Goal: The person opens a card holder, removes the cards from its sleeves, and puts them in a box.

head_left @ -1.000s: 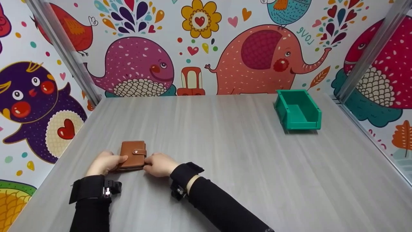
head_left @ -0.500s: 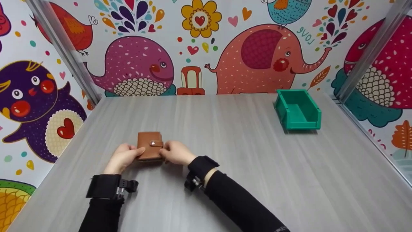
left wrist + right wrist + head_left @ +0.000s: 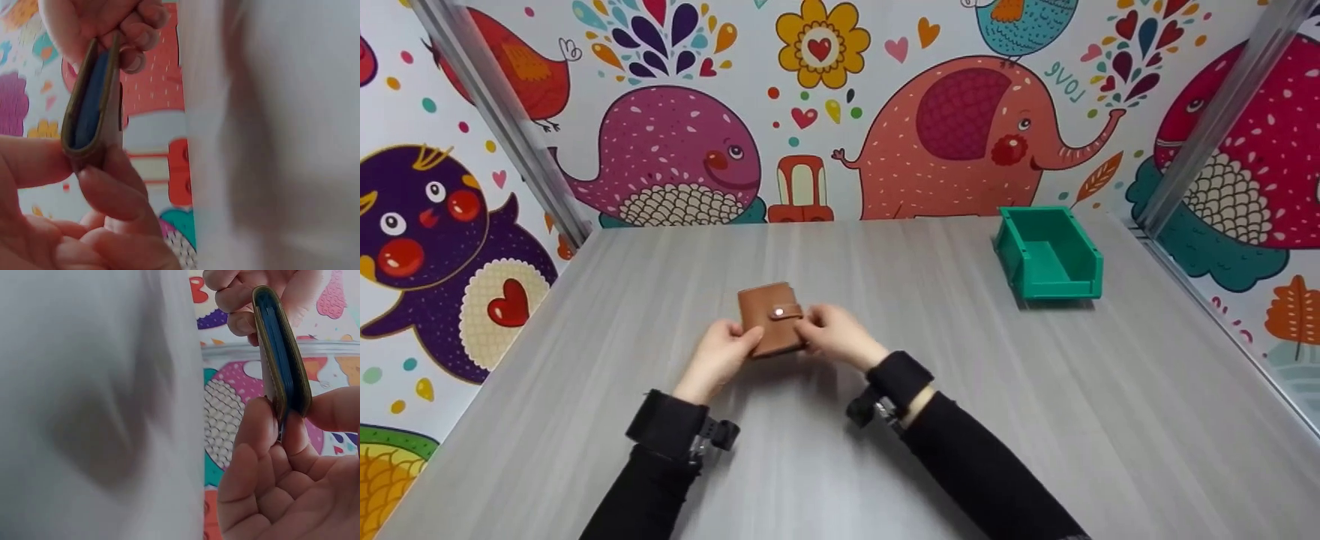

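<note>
A brown leather wallet (image 3: 765, 319) with a snap strap is held up between both hands, tilted a little, in the head view. My left hand (image 3: 720, 352) pinches its left edge, thumb on the front cover. At the opposite edge, beside the strap, my right hand (image 3: 840, 334) pinches the wallet with thumb and fingers. From the left wrist, the wallet (image 3: 93, 107) shows its folded spine and a blue inside. The right wrist view shows the wallet (image 3: 281, 354) end-on, its covers slightly parted around blue inner layers, fingertips at the open side.
A green plastic bin (image 3: 1061, 289) stands at the back right of the grey wood-grain table (image 3: 930, 300). Printed cartoon panels (image 3: 825, 150) rise behind and at both sides, with metal posts (image 3: 1215, 127) at the corners.
Both hands have carried the wallet rightward and away from the body, from the table's left side toward the middle. It has turned slightly and risen off the table. The green bin stays put.
</note>
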